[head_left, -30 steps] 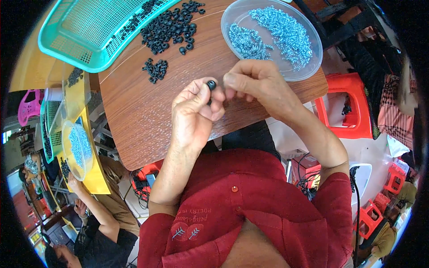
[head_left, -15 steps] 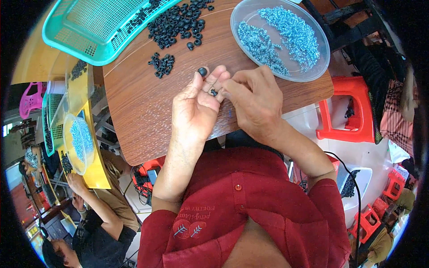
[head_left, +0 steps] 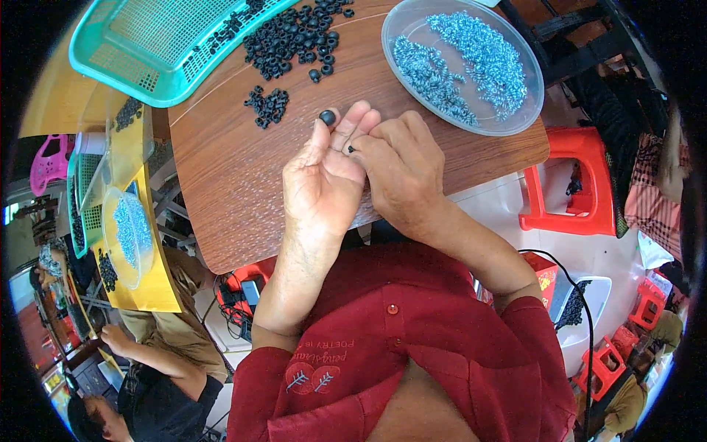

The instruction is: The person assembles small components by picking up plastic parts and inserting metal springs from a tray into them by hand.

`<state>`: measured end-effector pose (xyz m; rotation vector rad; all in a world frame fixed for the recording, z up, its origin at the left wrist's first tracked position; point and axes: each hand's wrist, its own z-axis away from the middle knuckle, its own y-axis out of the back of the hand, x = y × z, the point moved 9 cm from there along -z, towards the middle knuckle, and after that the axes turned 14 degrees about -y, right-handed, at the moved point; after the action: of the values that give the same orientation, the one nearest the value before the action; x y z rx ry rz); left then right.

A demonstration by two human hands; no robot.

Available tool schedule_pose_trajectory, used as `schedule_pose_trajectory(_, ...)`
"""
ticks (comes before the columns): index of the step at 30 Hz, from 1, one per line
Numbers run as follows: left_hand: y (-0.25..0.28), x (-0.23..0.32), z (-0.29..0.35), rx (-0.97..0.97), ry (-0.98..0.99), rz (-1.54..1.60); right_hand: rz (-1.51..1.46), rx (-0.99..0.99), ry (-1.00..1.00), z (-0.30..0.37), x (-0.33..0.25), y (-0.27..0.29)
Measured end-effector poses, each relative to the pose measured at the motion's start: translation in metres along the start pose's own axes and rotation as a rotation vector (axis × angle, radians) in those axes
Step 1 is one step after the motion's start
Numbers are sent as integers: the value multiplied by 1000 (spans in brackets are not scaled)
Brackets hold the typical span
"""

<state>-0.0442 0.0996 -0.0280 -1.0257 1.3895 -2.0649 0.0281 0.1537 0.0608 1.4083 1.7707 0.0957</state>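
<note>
My left hand (head_left: 322,180) is palm up over the wooden table, pinching a shiny black ball-shaped piece (head_left: 328,117) between thumb and forefinger. The other fingers are stretched out. Against them my right hand (head_left: 405,166) is closed, its fingertips at a tiny black piece (head_left: 351,149) on the left fingers. What else the right fingers hold is hidden. Beyond my left hand lie a small cluster of black ring-like pieces (head_left: 266,107) and a larger heap of round black pieces (head_left: 291,44). A clear round tub (head_left: 462,127) holds two piles of small pale-blue coil-like pieces (head_left: 482,62).
A turquoise mesh basket (head_left: 140,92) stands at the table's far left. A red plastic stool (head_left: 604,180) is beyond the right edge. On the left, a person in black (head_left: 166,390) sits by a yellow table (head_left: 158,283) with a similar tub. A black cable (head_left: 589,324) hangs at lower right.
My right hand has shifted left and slightly inward, now closing over the tiny black piece on my left fingers. The ball has tilted slightly left. The other person's arm has drawn back from the yellow table.
</note>
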Motion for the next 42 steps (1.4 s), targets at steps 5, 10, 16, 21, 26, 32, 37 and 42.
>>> schedule_pose_trajectory(5,-8,1,1,-55,-14,3,-67,-15,-81,0,5,4)
schedule_pose_trajectory(10,-14,12,7,-138,-143,-246,-172,-93,-216,-13,15,22)
schedule_pose_trajectory(16,-16,15,16,-157,-253,-512,-382,-201,-397,-25,28,25)
schedule_pose_trajectory(21,-23,17,22,-181,-269,-604,-413,-237,-362,-26,28,24)
schedule_pose_trajectory(26,-30,21,26,-214,-349,-672,-414,-275,-334,-25,29,23)
schedule_pose_trajectory(32,-30,22,26,-212,-371,-724,-562,-377,-428,-25,33,18)
schedule_pose_trajectory(37,-30,19,27,-201,-354,-763,-934,-595,-781,-12,53,-4)
schedule_pose_trajectory(42,-28,16,27,-201,-329,-805,-1028,-613,-839,-8,58,-8)
